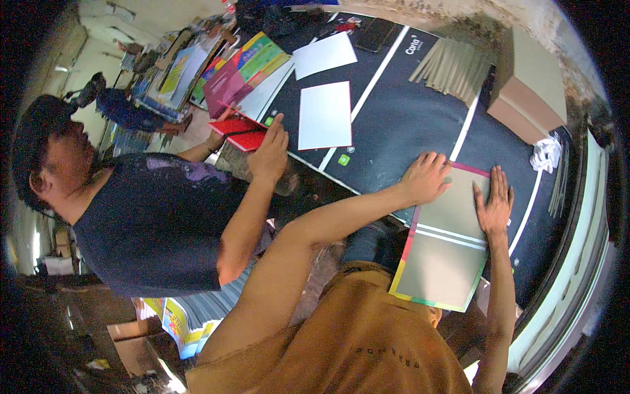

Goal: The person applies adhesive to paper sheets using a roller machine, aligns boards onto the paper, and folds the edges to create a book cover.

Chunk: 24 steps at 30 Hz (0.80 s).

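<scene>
An open book cover (453, 203) lies in front of me, its grey boards inside up, with coloured paper turned over the edges and a pale strip between the boards. Its near end reaches past the table's front edge toward my body. My left hand (425, 180) is at its far left corner, fingers bent and closed on the edge; the fingertips' exact hold is partly hidden. My right hand (494, 202) lies flat along the right edge, fingers stretched out and thumb apart on the board.
On the dark table (400, 125) are white sheets (325, 116), a fanned row of grey board strips (449, 69), a stack of grey boards (531, 85) and crumpled white paper (545, 154). At left a co-worker (157, 217) holds a red cover (246, 133). Colourful covers (246, 65) lie beyond.
</scene>
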Tool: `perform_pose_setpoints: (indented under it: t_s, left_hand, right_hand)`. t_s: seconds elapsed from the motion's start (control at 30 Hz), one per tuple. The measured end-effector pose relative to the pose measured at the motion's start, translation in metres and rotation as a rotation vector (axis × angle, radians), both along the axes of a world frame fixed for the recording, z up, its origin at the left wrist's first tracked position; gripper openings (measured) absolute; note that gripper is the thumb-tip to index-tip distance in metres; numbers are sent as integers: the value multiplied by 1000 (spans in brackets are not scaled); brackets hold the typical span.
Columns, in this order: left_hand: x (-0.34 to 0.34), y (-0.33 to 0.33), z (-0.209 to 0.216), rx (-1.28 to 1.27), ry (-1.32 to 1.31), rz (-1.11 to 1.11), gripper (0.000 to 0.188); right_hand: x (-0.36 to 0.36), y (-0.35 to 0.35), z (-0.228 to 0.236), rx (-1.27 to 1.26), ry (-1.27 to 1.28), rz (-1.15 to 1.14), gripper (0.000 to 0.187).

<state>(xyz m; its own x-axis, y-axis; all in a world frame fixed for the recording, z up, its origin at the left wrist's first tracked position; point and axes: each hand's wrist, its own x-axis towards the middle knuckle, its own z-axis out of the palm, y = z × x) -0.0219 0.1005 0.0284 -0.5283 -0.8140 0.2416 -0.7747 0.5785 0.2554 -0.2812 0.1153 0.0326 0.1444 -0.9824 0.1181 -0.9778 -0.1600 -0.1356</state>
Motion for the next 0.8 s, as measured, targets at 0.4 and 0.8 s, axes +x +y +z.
perform_pose_setpoints:
  t_s: [0.4,0.8]
  left_hand:
    - [44,-38,-4,209,188,-86,22]
    - [-56,-40,-11,0,-67,-31,75]
  right_hand:
    - [-1,2,0,-41,-1,-26,69]
    - [-11,8,5,41,59,-48,66]
